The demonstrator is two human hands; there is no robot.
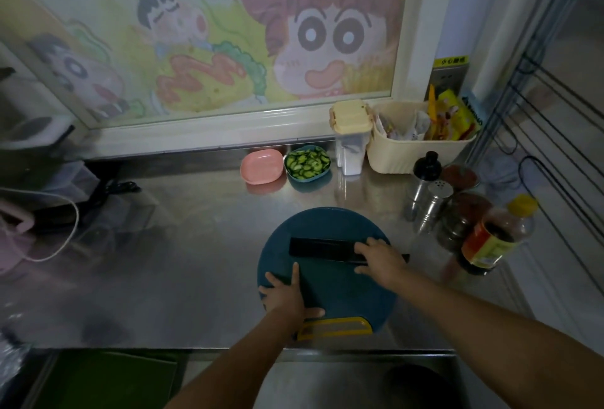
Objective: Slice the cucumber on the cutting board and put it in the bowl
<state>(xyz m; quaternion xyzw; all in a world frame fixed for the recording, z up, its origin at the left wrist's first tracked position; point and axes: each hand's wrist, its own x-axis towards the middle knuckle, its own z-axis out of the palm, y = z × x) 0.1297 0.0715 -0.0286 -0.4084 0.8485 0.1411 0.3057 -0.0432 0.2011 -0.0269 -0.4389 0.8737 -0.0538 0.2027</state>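
A round dark blue cutting board (330, 291) with a yellow handle lies near the counter's front edge. A black cleaver (322, 249) lies flat on it, blade to the left. My right hand (379, 258) rests on the cleaver's handle end with fingers spread. My left hand (287, 294) lies flat on the board's left edge, fingers straight. At the back of the counter a blue bowl (295, 176) holds several cucumber slices (306, 163). No cucumber is on the board.
A pink bowl (261, 166) stands left of the blue one. A lidded container (350, 137), a cream basket (415, 150), shakers (425, 193) and a sauce bottle (493, 238) crowd the right side. A white cable (70, 235) lies at left. A sink (359, 382) is below.
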